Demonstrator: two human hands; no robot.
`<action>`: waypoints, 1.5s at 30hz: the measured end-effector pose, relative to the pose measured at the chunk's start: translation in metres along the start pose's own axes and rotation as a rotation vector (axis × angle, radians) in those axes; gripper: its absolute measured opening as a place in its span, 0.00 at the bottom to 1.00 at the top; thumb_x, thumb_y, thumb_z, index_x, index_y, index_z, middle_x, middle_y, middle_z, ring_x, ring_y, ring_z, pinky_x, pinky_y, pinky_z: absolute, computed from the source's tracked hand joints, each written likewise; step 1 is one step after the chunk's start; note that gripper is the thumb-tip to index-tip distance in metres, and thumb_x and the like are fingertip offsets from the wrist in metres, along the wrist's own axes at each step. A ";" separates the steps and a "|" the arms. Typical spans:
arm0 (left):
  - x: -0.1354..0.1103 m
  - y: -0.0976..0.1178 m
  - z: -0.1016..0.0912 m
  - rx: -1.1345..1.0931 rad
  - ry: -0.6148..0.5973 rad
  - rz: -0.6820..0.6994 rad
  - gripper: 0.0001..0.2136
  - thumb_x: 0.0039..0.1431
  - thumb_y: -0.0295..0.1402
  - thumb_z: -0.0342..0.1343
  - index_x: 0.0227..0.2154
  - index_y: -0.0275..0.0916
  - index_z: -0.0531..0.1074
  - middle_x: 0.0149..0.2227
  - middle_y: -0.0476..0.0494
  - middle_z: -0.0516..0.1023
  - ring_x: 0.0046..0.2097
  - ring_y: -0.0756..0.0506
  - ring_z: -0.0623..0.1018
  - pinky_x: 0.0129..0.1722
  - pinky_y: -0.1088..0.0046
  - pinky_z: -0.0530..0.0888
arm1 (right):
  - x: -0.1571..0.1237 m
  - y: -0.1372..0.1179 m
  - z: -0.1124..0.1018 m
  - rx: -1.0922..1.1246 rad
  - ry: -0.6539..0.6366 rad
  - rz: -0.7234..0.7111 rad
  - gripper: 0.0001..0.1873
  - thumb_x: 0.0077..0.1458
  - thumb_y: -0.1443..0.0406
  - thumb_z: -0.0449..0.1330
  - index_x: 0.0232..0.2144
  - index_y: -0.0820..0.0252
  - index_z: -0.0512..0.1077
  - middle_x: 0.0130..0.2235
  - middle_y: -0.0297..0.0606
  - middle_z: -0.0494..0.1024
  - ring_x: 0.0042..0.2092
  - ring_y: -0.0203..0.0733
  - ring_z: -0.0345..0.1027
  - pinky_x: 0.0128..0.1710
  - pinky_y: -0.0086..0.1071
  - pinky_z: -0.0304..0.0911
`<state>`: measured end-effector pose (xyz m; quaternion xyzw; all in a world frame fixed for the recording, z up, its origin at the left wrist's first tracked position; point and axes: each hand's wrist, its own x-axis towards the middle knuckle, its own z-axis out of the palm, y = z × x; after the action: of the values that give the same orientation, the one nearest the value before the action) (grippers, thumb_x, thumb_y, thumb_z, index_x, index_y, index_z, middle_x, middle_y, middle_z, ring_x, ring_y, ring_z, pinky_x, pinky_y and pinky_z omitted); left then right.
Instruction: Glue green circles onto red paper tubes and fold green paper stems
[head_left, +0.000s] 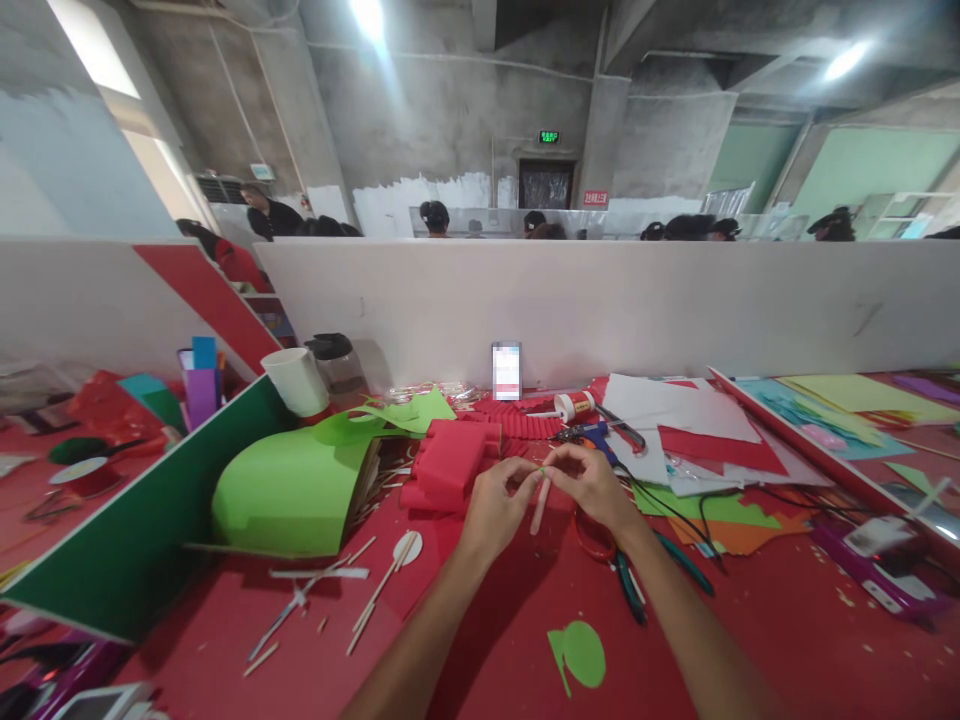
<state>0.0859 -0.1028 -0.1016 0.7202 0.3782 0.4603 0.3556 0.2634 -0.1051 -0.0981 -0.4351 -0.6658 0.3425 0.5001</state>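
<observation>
My left hand (pixel 501 498) and my right hand (pixel 589 485) meet fingertip to fingertip above the red table. Both are closed in a pinch on a small green piece (pixel 542 470), mostly covered by the fingers. Just below it a pale pinkish strip (pixel 539 508) slants downward; whether it is attached to the green piece I cannot tell. Left of my hands lies a folded red paper form (pixel 448 460). Under my right wrist are red-handled scissors (pixel 594 535) and dark green-handled pliers (pixel 628 588). A green paper disc (pixel 583 655) with a thin offcut rests nearer me.
A curved green sheet (pixel 289 495) stands left, beside thin wooden sticks (pixel 382 595) and a white disc (pixel 407 548). Behind are a phone (pixel 507 372), a thread spool (pixel 574 405) and a blue glue gun (pixel 598 438) with its cable. White paper (pixel 675 405) and a purple power strip (pixel 877 580) are right.
</observation>
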 end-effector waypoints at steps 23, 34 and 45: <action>0.003 -0.001 0.000 -0.109 0.104 -0.015 0.08 0.57 0.37 0.57 0.34 0.38 0.74 0.35 0.44 0.78 0.37 0.47 0.77 0.39 0.73 0.73 | 0.000 -0.002 0.011 0.421 0.017 0.216 0.10 0.47 0.60 0.66 0.33 0.57 0.77 0.32 0.35 0.78 0.32 0.39 0.70 0.36 0.32 0.66; 0.005 0.008 -0.003 -0.297 0.071 -0.133 0.09 0.54 0.37 0.59 0.30 0.35 0.76 0.31 0.44 0.79 0.34 0.47 0.76 0.37 0.74 0.72 | 0.000 0.000 0.008 0.259 0.009 0.154 0.10 0.50 0.59 0.65 0.34 0.58 0.77 0.34 0.37 0.79 0.34 0.41 0.71 0.38 0.33 0.67; 0.005 0.005 -0.003 -0.304 0.073 -0.210 0.10 0.53 0.37 0.60 0.31 0.34 0.77 0.31 0.44 0.80 0.34 0.47 0.76 0.36 0.74 0.71 | 0.000 -0.008 0.007 0.072 -0.018 0.068 0.10 0.51 0.60 0.64 0.35 0.59 0.77 0.35 0.37 0.79 0.37 0.42 0.73 0.39 0.32 0.67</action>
<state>0.0855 -0.0997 -0.0943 0.5975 0.3900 0.4982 0.4926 0.2550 -0.1083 -0.0924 -0.4362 -0.6424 0.3869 0.4974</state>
